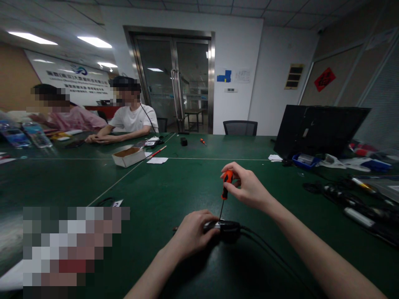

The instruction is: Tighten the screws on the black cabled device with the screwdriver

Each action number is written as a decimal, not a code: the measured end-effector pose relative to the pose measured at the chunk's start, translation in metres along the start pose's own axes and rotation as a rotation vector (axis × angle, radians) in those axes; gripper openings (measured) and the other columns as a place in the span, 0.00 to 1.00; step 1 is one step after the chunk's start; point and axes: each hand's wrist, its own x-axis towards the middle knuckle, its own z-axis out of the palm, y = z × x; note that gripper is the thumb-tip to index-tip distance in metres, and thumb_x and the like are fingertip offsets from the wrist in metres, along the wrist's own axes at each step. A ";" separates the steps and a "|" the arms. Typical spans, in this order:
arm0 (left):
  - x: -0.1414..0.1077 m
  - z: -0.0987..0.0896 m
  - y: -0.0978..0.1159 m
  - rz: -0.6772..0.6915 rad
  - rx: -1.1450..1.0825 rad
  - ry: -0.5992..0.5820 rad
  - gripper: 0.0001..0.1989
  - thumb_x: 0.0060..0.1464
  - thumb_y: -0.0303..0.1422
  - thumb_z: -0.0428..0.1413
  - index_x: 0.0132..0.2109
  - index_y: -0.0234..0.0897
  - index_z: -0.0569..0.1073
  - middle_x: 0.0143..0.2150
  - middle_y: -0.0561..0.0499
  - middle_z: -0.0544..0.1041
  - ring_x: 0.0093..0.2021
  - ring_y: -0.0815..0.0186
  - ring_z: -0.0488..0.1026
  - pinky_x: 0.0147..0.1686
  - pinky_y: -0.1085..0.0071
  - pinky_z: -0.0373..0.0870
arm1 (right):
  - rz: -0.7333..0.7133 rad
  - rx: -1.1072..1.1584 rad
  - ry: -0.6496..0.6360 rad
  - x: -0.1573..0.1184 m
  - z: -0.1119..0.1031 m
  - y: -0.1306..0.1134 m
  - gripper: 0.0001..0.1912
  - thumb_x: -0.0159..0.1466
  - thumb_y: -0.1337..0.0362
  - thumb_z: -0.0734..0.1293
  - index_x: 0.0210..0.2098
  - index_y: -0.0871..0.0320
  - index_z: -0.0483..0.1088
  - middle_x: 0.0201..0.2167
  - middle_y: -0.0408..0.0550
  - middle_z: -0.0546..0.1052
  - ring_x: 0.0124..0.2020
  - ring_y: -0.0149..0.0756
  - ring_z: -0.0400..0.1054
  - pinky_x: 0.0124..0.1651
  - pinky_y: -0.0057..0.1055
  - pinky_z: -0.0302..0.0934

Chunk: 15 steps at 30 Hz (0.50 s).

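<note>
1. The right hand [245, 187] is closed on the handle of an orange-and-black screwdriver [227, 177], pinched between thumb and fingers; the shaft slants slightly down to the top of the black device [230, 230]. Whether the tip sits in a screw is too small to tell.
2. The left hand [195, 232] is clamped on the left part of the black device, thumb on its near side and fingers over its far side, so the fingertips lie just beside the screwdriver tip. The device's right part projects from the grip.
3. A black cable [264, 245] leaves the device's right end and curves toward the near right, passing near the right forearm.
4. Beyond the device, a stretch of green tabletop [187, 182] gives room up to a pale seam [212, 159] that runs across; a second seam slants off to the device's far left.
5. Far left of the device, well apart, stand an open white box [126, 160] and a paper slip [157, 160]; near left is a pixelated patch [75, 245].
6. Right of the device, tangled cables [330, 193] bound the working room; farther back are a blue tray [307, 164] and a monitor [321, 128].
7. Straight beyond the device, near the table's far edge, lie a black block [183, 141] and a small orange tool [203, 142]. A person in a white shirt [135, 118] leans on the table at the device's far left.
</note>
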 end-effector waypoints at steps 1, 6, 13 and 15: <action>0.000 0.000 0.000 0.002 0.003 0.003 0.12 0.60 0.35 0.56 0.48 0.38 0.80 0.45 0.46 0.80 0.44 0.59 0.75 0.43 0.69 0.68 | 0.000 -0.007 0.002 0.000 0.000 0.000 0.14 0.58 0.71 0.65 0.44 0.55 0.65 0.36 0.45 0.77 0.32 0.31 0.72 0.34 0.28 0.67; 0.000 0.001 -0.001 0.008 -0.004 0.008 0.12 0.59 0.35 0.56 0.47 0.38 0.80 0.44 0.46 0.80 0.43 0.59 0.75 0.42 0.69 0.68 | 0.018 0.007 -0.003 -0.001 0.000 0.000 0.14 0.58 0.71 0.64 0.44 0.56 0.65 0.38 0.47 0.78 0.35 0.33 0.73 0.36 0.29 0.68; 0.000 0.000 0.000 -0.002 0.012 0.002 0.12 0.59 0.35 0.54 0.46 0.38 0.80 0.43 0.46 0.80 0.42 0.60 0.75 0.41 0.70 0.67 | 0.035 0.052 -0.002 0.000 0.001 0.000 0.13 0.59 0.65 0.67 0.43 0.55 0.62 0.39 0.48 0.79 0.35 0.34 0.74 0.37 0.31 0.69; 0.001 0.001 -0.001 -0.003 0.015 0.001 0.13 0.59 0.35 0.55 0.46 0.38 0.80 0.43 0.46 0.81 0.42 0.60 0.75 0.40 0.70 0.67 | 0.037 0.081 0.010 0.000 0.003 0.001 0.15 0.59 0.63 0.69 0.42 0.54 0.60 0.39 0.47 0.79 0.36 0.35 0.74 0.38 0.33 0.69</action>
